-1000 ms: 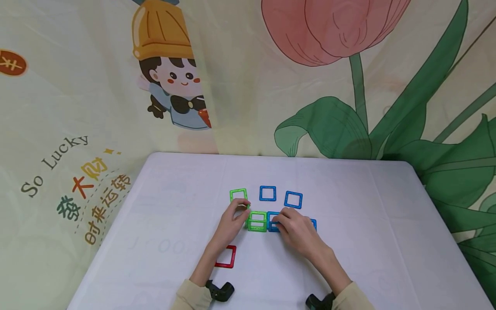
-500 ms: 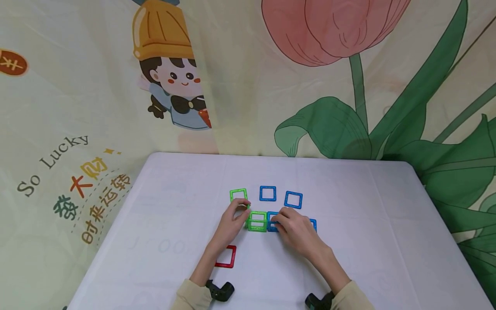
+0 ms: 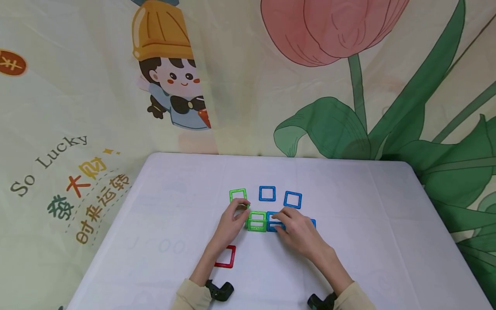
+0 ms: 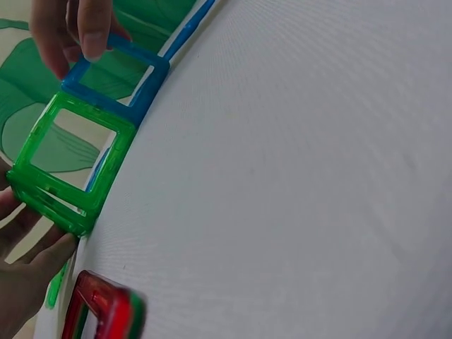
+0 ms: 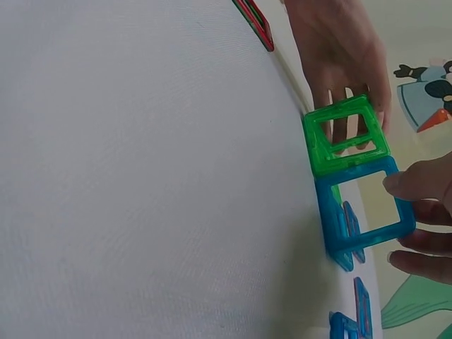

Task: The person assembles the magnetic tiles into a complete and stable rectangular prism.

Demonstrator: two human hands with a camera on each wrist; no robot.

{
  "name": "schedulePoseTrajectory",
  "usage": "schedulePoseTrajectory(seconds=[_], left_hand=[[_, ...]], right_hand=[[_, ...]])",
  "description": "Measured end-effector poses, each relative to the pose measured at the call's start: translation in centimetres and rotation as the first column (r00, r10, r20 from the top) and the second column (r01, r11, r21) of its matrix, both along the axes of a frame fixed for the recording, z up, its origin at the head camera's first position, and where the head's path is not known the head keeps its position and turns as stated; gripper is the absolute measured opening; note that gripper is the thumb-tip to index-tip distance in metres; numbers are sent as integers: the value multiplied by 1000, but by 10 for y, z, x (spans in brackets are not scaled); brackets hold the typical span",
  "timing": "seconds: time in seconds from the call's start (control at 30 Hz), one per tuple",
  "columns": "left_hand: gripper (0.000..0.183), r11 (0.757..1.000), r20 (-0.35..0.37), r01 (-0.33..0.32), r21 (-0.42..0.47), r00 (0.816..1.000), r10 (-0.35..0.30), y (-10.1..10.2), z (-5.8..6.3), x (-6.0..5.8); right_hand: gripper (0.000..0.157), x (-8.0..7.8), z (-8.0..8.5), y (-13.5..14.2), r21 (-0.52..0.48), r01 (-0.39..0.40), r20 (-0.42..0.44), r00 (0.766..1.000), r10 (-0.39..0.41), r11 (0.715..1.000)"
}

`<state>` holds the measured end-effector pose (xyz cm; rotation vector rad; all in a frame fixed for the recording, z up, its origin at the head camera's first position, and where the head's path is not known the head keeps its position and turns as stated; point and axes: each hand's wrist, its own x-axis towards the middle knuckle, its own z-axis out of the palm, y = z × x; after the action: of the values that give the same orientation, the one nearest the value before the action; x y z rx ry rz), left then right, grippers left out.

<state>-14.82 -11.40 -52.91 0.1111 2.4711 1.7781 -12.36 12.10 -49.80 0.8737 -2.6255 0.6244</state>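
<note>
In the head view, a green box of square magnetic tiles (image 3: pixel 257 221) stands mid-table, joined on its right to blue magnetic tiles (image 3: pixel 272 222). My left hand (image 3: pixel 229 224) holds the green box at its left side, fingers curved; the left wrist view shows fingertips against that side. My right hand (image 3: pixel 302 232) pinches a blue tile (image 5: pixel 328 212), its thumb on the frame's edge in the right wrist view. Another blue piece (image 3: pixel 313 223) shows partly behind the right hand. The right fingers hide part of the blue tiles.
Behind the box lie a loose green tile (image 3: pixel 238 190) and two loose blue tiles (image 3: pixel 267 199) (image 3: pixel 293 206). A red tile (image 3: pixel 232 257) lies beside the left forearm, partly covered by it. A printed cloth (image 3: pixel 240 86) hangs behind the white table (image 3: pixel 368 241).
My right thumb and fingers have spread slightly apart at the blue tile, so more of its frame shows. The left hand and the loose tiles stay in place.
</note>
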Motion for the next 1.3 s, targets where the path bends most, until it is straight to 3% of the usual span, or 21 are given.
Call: schedulePoseTrajectory(seconds=[0.53,1.07,1.3], left_hand=[[32,1000,-31,2,18,1000,-1,1,-2,-1],[33,1000,-29,3,11,1000,-3,1,-5,-1],[33,1000,-18,-4,13,1000,4,1,-5,-1]], right_hand=[[34,4,-10,24,50,50,-25,999,-48,998],[34,0,-21,50,89,111,83,989,-119,990],[39,-1,-27,57,104,99,60,993,-105,990]])
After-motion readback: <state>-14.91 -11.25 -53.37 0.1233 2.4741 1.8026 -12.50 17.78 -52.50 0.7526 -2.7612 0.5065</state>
